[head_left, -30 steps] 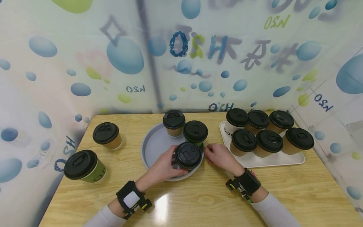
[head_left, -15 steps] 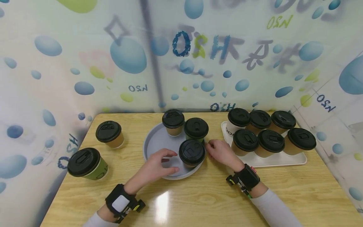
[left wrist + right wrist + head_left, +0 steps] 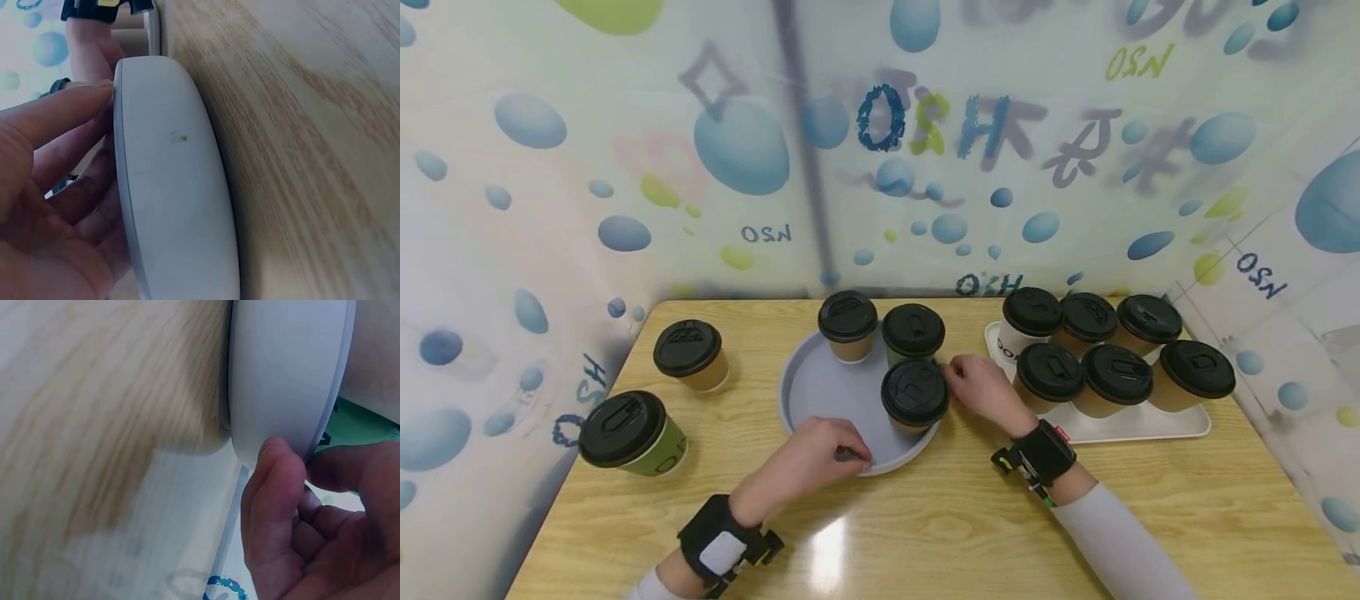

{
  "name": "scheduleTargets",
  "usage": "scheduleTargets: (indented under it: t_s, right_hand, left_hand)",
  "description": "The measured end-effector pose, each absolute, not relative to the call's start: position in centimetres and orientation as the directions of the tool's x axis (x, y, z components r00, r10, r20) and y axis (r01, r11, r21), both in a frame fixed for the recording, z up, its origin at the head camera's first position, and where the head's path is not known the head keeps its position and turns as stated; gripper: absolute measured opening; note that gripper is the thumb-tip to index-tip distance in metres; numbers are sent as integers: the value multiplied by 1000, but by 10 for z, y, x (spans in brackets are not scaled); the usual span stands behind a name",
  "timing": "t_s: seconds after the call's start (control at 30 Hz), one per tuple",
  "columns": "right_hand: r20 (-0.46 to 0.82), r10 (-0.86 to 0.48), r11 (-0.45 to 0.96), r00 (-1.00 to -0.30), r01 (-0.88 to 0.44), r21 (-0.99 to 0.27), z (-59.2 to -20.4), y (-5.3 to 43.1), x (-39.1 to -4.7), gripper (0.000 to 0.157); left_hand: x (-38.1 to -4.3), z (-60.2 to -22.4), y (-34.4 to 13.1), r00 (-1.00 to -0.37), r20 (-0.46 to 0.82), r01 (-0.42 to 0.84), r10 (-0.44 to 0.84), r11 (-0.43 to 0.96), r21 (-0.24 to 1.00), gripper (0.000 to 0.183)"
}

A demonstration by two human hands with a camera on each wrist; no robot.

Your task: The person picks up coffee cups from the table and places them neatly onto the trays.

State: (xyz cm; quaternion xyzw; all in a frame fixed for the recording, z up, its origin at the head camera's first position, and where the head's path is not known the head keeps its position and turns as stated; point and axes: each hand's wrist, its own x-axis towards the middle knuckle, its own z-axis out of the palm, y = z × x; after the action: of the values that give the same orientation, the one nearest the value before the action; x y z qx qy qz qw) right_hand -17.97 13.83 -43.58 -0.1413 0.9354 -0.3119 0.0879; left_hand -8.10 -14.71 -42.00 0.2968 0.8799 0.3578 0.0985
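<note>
A round grey-lilac tray (image 3: pixel 820 387) on the table bears three lidded paper coffee cups: a brown one (image 3: pixel 847 321) at the back, a green one (image 3: pixel 913 333) beside it, and a third (image 3: pixel 914 393) at the right. My left hand (image 3: pixel 808 465) pinches the front rim; in the left wrist view its fingers lie inside the tray wall (image 3: pixel 175 175) with a fingertip on the edge. At the right side, my right hand (image 3: pixel 987 390) grips the rim too. The right wrist view shows its fingers on both sides of the wall (image 3: pixel 287 375).
Close to my right hand, a white rectangular tray (image 3: pixel 1138 429) bears several black-lidded cups in two rows. On the left stand a brown cup (image 3: pixel 694 354) and a green cup (image 3: pixel 634 433). A patterned curtain (image 3: pixel 880 233) rises behind the wooden table (image 3: pixel 925 533).
My left hand let go of the right-hand cup on the round tray and moved to the front rim. The tray has turned slightly counterclockwise with its cups; my right hand shifted slightly back along with it.
</note>
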Motion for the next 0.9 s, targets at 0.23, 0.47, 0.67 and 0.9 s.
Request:
scheduleTargets:
  t_s: [0.23, 0.47, 0.67, 0.9]
  right_hand:
    - [-68, -299, 758, -952, -194, -623, -436, 138, -183, 39]
    - [-81, -276, 743, -958, -159, -650, -436, 152, -169, 39]
    - [-90, -313, 726, -946, -177, -664, -431, 158, -148, 33]
    - [-73, -376, 713, -924, -238, -660, -433, 155, -129, 35]
  left_hand:
    - [-78, -419, -141, -801, 61, 477, 595, 574, 665, 5]
    - [-75, -422, -124, -787, 146, 561, 599, 599, 571, 5]
    - [-74, -424, -105, -774, 192, 620, 604, 659, 426, 5]
    - [-76, -425, -88, -754, 258, 656, 604, 678, 331, 7]
